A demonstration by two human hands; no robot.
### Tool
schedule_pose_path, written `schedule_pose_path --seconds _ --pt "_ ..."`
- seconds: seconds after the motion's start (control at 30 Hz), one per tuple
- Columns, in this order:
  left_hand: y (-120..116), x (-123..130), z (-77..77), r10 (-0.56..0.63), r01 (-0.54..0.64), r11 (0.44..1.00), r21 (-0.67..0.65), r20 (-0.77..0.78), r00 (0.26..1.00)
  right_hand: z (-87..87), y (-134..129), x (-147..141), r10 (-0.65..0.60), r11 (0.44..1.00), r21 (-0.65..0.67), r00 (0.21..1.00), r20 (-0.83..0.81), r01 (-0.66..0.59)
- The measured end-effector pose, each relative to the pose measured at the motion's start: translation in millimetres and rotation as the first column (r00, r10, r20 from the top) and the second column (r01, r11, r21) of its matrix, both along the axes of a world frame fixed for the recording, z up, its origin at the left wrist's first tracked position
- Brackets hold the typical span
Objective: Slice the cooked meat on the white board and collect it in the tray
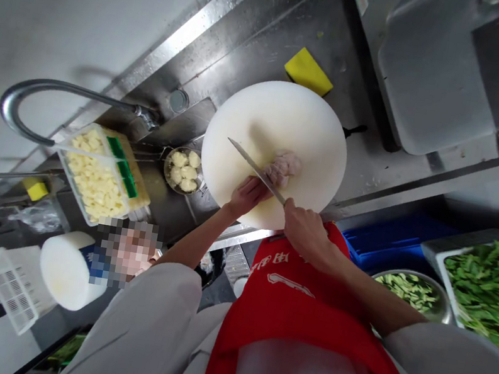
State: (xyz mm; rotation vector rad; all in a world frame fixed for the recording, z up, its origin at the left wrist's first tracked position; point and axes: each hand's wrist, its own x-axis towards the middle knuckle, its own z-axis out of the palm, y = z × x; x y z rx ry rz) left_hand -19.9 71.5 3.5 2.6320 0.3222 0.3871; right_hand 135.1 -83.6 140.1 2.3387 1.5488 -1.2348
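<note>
A round white cutting board (237,115) lies on the steel counter in front of me. Pale pinkish meat (285,166) sits near its middle, with cut pieces bunched to the right of the blade. My right hand (303,225) is closed around the handle of a kitchen knife (253,165), whose blade points up and left across the meat. On the left side of the blade, my left hand (248,194) presses on the meat with its fingers bent. Its fingertips are partly hidden, close to the blade.
Behind the board lies a yellow sponge (310,71). To the left are a strainer of pale peeled pieces (184,171), a curved faucet (74,90) and a tub of pale chunks (95,177). A metal bowl (443,305) and leafy greens (496,286) stand right. Another person (128,253) is at left.
</note>
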Motion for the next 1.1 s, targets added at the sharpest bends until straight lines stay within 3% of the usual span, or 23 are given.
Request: schedule_pose_path --seconds 0.37,0.63,0.8,0.87,1.03,1.1 --pt "1 -1 -1.7 -0.011 0.011 0.998 -0.058 0.006 1.0 9.4 -26 -6 -0.025 0.997 -0.079 0.999 -0.047 0.021" --pt "1 0 -1.1 -0.005 0.005 1.0 0.007 0.005 1.0 10.2 -27 -4 -0.022 0.995 -0.094 0.999 -0.05 0.017" --pt "1 -2 -4.3 -0.026 0.026 1.0 -0.016 -0.004 1.0 18.4 -50 -1 -0.008 0.975 -0.221 0.996 -0.087 -0.011" --pt "1 -2 -5.4 -0.021 0.021 1.0 0.006 -0.005 1.0 11.5 -40 -2 -0.014 0.98 -0.197 0.997 -0.077 -0.001" --pt "1 -1 -3.8 -0.025 0.022 0.998 0.054 0.065 0.998 -23.8 37 -4 -0.055 0.998 0.008 0.996 -0.068 0.055" --pt "1 0 -2.8 -0.025 0.02 0.998 0.058 0.085 0.996 -27.7 55 0 -0.073 0.996 0.054 0.995 -0.062 0.077"
